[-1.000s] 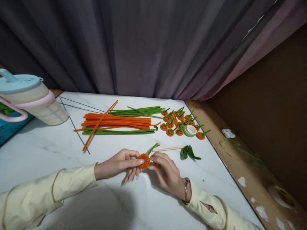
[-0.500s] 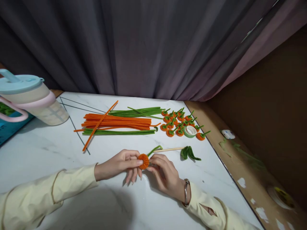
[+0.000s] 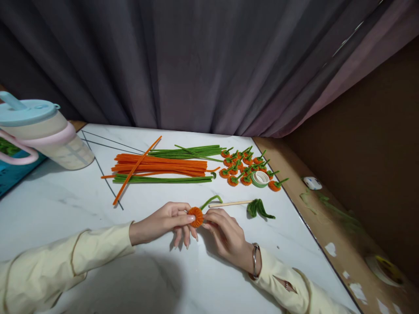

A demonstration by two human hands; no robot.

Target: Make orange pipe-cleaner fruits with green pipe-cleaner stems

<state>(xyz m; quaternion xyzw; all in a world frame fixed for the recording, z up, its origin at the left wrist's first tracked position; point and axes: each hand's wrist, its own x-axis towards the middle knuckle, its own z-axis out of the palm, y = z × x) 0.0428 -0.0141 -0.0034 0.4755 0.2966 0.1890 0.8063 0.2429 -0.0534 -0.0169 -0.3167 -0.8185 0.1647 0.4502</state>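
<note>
Between thumb and fingers of my left hand (image 3: 172, 222) is a small round pumpkin (image 3: 197, 216) made of ribbed orange pipe cleaner. A bent green pipe cleaner (image 3: 209, 200) rises from behind it. My right hand (image 3: 225, 231) is closed at the pumpkin's right side, thumb against fingertips; whatever is pinched there is hidden. Just beyond my right hand lie a thin wooden stick (image 3: 229, 203) and a dark green leaf-like piece (image 3: 259, 209) at its right end.
Orange pipe cleaners (image 3: 163, 165) lie bundled between green pipe cleaners (image 3: 193, 151). Several finished pumpkins (image 3: 233, 180) and a roll of tape (image 3: 260, 179) sit at the back right. A tumbler (image 3: 62, 139) stands at the left, before a curtain (image 3: 183, 65).
The pumpkin has turned slightly and risen a little in my left fingers. My right hand stays beside it, its fingers shifted only slightly.
</note>
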